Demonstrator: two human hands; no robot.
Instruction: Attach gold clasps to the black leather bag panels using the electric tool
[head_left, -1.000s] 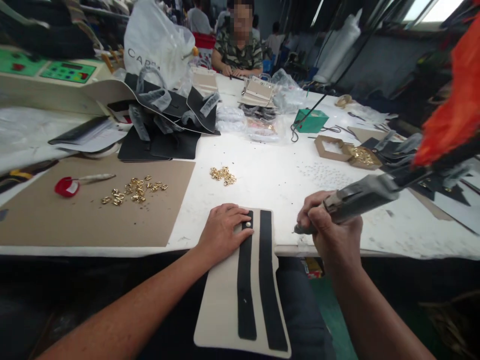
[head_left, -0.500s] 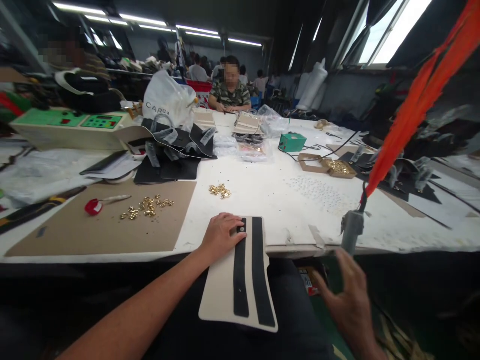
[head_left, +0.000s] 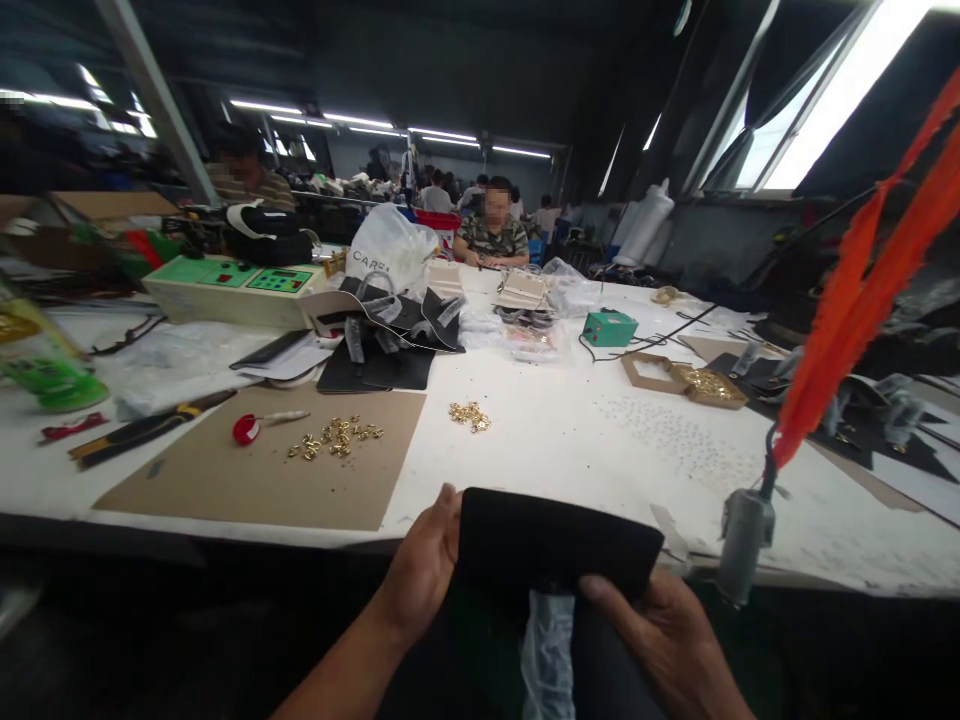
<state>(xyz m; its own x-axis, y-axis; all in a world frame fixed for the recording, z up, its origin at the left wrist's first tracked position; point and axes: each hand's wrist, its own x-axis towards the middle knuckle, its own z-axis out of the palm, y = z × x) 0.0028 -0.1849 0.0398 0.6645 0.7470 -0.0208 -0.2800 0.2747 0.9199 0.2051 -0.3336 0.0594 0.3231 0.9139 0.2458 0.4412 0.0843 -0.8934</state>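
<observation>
Tool (head_left: 742,550) hangs near the black panel (head_left: 547,535), gold pieces (head_left: 470,416) beyond.

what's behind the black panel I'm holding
Beyond the black panel, the white tabletop and a pile of golden pieces show. Whatever lies directly behind is covered, including part of the tabletop's edge.

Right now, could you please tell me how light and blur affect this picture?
Head view: the bright slanted window is washed out; same view: the flat black panel sinks into shadow lower down; same view: the green-and-yellow container at far left looks soft and stretched.
</observation>
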